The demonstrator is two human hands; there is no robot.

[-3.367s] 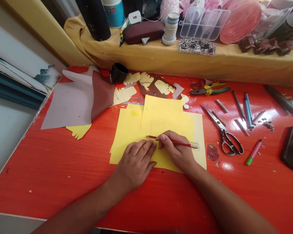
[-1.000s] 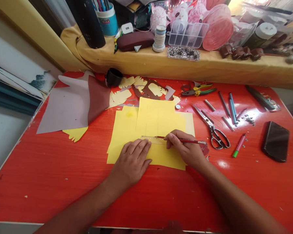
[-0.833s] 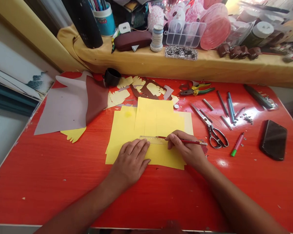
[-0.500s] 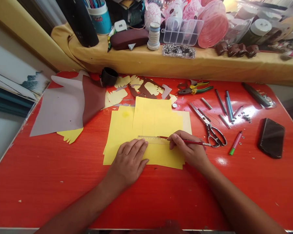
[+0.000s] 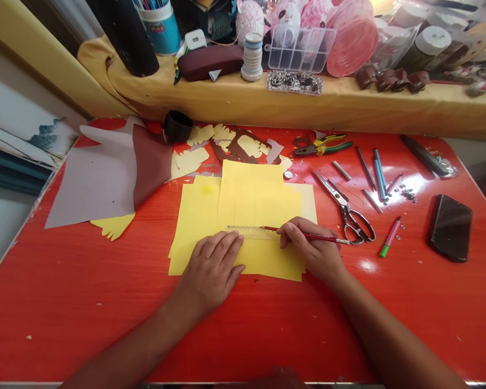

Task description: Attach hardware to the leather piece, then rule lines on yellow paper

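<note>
Shifted rightward along the ruler since the earliest view, the pencil tip [image 5: 263,228] now lies near the middle of the sheets; leftmost, the left hand [image 5: 210,273] rests flat, fingers spread, gripping nothing, pinning the clear ruler [image 5: 247,232] on the stacked yellow paper [image 5: 247,194] (sheets overlapping, on the red table [image 5: 65,308]); further right, the right hand [image 5: 311,254] curls closed around the red pencil [image 5: 319,236], with steel scissors [image 5: 354,221] just beyond.
</note>
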